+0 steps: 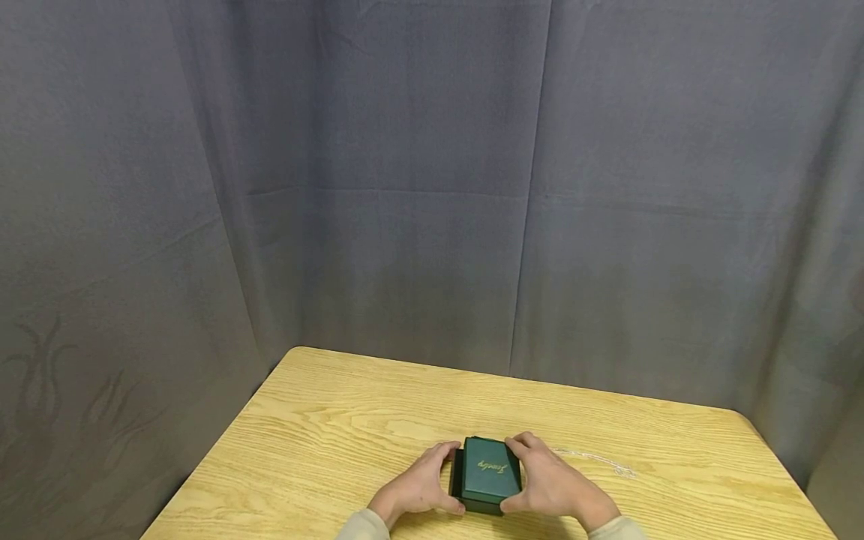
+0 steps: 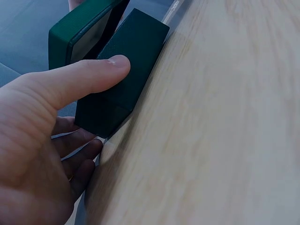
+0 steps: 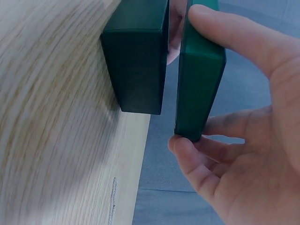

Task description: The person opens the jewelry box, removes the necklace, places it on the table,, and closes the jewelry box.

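A green jewelry box stands near the front of the table, its lid [image 1: 487, 459] marked with gold script reading "Jewelry". My left hand [image 1: 420, 480] grips the dark green box base [image 2: 129, 58], the thumb lying along its side. With thumb and fingertips, my right hand [image 1: 555, 480] holds the lid at opposite edges. In the right wrist view a gap separates the lid [image 3: 199, 89] from the base [image 3: 136, 70]; the lid sits above the base and shifted toward the right hand. The inside of the base is hidden.
A thin silver chain [image 1: 597, 458], perhaps a necklace, lies on the wood-grain table [image 1: 324, 435] to the right, beyond the right hand. Grey curtains [image 1: 418, 225] hang behind the table's back edge and along its left side.
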`<state>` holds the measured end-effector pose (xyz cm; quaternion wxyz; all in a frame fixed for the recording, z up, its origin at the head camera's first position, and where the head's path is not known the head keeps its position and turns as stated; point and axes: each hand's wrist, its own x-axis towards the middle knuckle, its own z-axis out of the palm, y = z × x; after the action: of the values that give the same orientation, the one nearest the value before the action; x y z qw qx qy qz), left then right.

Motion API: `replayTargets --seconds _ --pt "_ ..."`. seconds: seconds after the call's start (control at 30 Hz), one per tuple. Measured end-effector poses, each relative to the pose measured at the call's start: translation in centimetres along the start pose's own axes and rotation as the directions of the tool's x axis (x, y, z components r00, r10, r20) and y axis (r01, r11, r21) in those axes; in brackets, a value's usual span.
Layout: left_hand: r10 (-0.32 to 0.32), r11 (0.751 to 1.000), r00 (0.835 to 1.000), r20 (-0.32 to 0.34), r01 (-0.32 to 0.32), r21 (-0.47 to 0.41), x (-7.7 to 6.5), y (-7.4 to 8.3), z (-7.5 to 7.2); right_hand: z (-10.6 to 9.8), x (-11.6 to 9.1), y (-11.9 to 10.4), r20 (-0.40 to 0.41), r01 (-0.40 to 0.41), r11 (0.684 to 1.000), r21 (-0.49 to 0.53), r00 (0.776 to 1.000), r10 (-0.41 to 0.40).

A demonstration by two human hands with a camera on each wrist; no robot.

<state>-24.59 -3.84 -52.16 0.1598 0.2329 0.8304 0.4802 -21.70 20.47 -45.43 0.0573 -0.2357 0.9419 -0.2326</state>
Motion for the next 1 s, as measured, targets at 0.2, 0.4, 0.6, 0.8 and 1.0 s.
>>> replayTargets --seconds 0.2,0.4,0.6,0.8,1.0 --pt "0.025 1.000 1.000 0.001 -0.025 -0.011 0.0 -0.1 0.0 0.1 0.2 -0.3 0.013 0.006 1.000 -0.002 1.000 -0.006" --pt "0.034 0.999 0.999 0.006 -0.034 -0.014 0.1 0.0 -0.1 0.5 0.3 -0.5 0.016 0.011 1.000 0.001 1.000 -0.011" --pt "0.035 0.999 0.999 0.006 -0.035 -0.006 0.1 0.0 -0.1 0.7 0.4 -0.5 0.031 -0.006 1.000 0.019 1.000 0.005" --pt "0.020 1.000 1.000 0.002 -0.020 0.003 0.1 0.0 0.0 0.9 0.6 -0.3 0.045 -0.015 1.000 0.020 0.999 0.015" --pt "0.034 0.999 0.999 0.000 -0.034 0.011 0.1 0.0 0.0 1.1 0.8 -0.4 0.035 -0.019 1.000 0.008 0.999 0.018"
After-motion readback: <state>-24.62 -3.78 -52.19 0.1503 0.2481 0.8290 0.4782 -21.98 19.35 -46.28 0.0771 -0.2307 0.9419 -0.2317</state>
